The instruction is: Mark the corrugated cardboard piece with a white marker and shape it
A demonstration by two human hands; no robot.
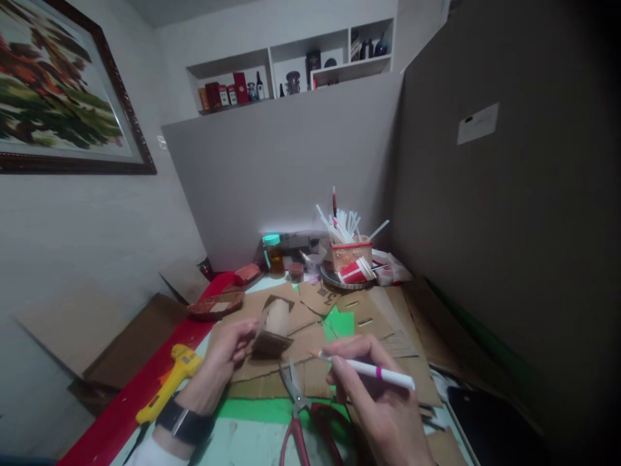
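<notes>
My left hand (235, 349) pinches the left side of a small cardboard piece (276, 323), which has a pale rounded part between two flat brown ends. In my right hand (373, 395) lies a white marker pen (388, 375) with a purple band, its tip pointing left toward the cardboard piece. Below and between the hands rest red-handled scissors (298, 404), blades apart, on the table. Flat cardboard sheets (310, 382) lie under both hands, with a green paper piece (339, 323) just beyond my right hand.
A yellow glue gun (169, 382) lies left of my left wrist. At the back stand a basket of white sticks (352, 252), a red-and-white cup (356, 272) on its side, and a teal-lidded jar (275, 255). A wicker tray (216, 304) sits at left, a dark flat object (490, 421) at right.
</notes>
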